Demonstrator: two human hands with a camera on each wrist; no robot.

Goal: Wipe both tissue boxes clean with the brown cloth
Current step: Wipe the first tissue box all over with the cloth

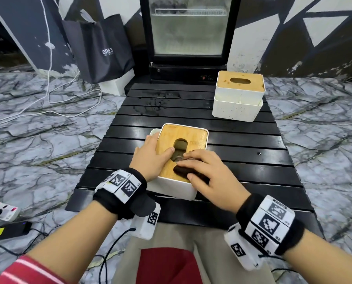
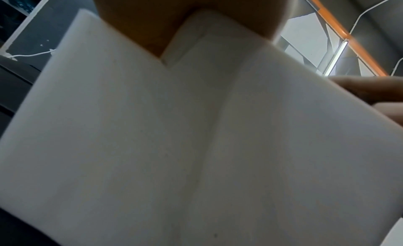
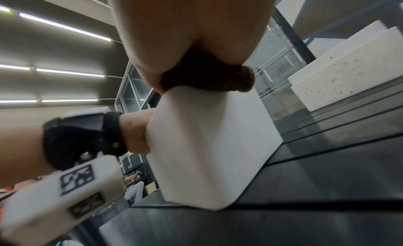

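Note:
The near tissue box (image 1: 181,138), white with a bamboo lid and an oval slot, stands on the black slatted table (image 1: 242,144). My left hand (image 1: 160,144) grips its left side, fingers over the edge and thumb at the slot. In the left wrist view its white wall (image 2: 196,146) fills the frame. My right hand (image 1: 188,167) holds the bunched brown cloth (image 1: 181,172) and presses it on the lid's near right corner. The cloth (image 3: 207,77) shows under my palm, on top of the box (image 3: 207,146). The second tissue box (image 1: 239,95), speckled with dirt, stands at the far right (image 3: 348,77).
A glass-door fridge (image 1: 188,27) stands right behind the table. A black bag (image 1: 101,48) leans at the back left. White cables (image 1: 48,95) run over the marble floor, and a power strip (image 1: 1,210) lies at the left. Dried marks (image 1: 154,103) show on the far slats.

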